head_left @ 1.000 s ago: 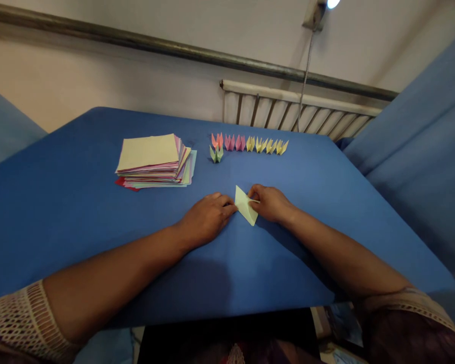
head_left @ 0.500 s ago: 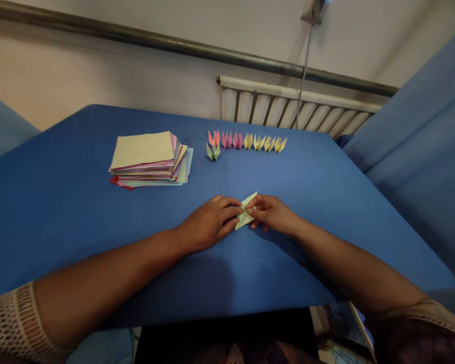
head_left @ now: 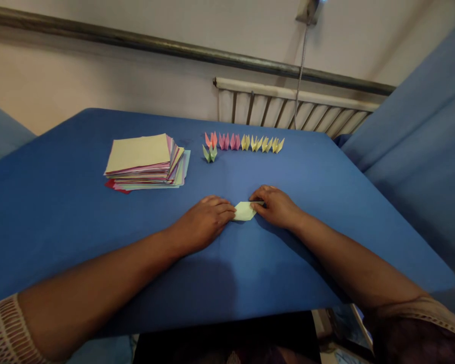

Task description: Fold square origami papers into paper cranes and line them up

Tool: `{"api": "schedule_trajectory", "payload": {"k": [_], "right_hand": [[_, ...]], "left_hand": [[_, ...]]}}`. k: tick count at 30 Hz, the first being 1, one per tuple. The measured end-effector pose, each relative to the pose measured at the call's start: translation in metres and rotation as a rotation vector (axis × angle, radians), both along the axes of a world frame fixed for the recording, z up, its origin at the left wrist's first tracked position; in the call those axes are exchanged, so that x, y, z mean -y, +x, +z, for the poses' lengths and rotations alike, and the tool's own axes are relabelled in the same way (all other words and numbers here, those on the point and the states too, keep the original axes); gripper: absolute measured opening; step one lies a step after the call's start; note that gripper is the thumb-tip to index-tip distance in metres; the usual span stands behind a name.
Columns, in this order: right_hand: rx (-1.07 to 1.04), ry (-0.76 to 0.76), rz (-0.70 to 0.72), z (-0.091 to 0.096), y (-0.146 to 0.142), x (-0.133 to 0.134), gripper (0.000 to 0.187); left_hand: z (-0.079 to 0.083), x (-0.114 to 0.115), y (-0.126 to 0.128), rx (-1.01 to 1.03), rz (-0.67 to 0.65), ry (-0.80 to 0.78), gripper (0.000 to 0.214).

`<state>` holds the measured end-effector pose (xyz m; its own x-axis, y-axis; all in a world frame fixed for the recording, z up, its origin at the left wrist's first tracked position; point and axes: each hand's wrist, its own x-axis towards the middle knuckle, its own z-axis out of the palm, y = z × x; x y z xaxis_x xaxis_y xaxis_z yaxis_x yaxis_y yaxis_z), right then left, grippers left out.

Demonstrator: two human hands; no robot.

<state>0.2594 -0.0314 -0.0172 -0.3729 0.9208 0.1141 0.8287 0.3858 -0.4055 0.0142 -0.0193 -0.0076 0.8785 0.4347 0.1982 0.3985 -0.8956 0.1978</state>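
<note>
A small pale green folded paper (head_left: pixel 244 211) lies low over the blue tabletop, stretched sideways between my hands. My left hand (head_left: pixel 208 217) grips its left tip, fingers close together and thumb tucked beneath them. At the other end, my right hand (head_left: pixel 275 206) pinches the right tip between thumb and fingers, part of that tip showing past the thumb. Beyond my hands stands a row of small folded paper cranes: an orange one (head_left: pixel 211 139), two pink ones (head_left: pixel 229 141) and several yellow ones (head_left: pixel 266 145). A green crane (head_left: pixel 210 153) stands in front of the orange one.
A thick stack of coloured paper sheets (head_left: pixel 139 152), pale yellow on top, sits at the left of the blue-covered table (head_left: pixel 288 283). Behind the table are a white radiator (head_left: pixel 299 96) and a wall pipe (head_left: pixel 174 50). A blue curtain (head_left: pixel 420 126) hangs at the right.
The folded paper has turned from a slanted position to lie nearly level, and its outline is now longer sideways. My hands have moved slightly apart towards its two ends.
</note>
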Motion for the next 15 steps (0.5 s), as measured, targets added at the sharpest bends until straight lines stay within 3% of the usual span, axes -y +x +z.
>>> {"api": "schedule_trajectory", "payload": {"k": [3, 7, 15], "right_hand": [[0.027, 0.062, 0.067, 0.013, -0.007, 0.016, 0.026], [-0.007, -0.040, 0.249, 0.025, -0.016, 0.031, 0.034], [-0.060, -0.134, 0.241, 0.017, -0.011, 0.023, 0.030]], "left_hand": [[0.003, -0.001, -0.004, -0.014, 0.017, -0.009, 0.026], [0.001, 0.006, -0.004, 0.039, 0.035, -0.101, 0.019], [0.000, 0.005, 0.001, 0.095, 0.091, -0.186, 0.017]]}}
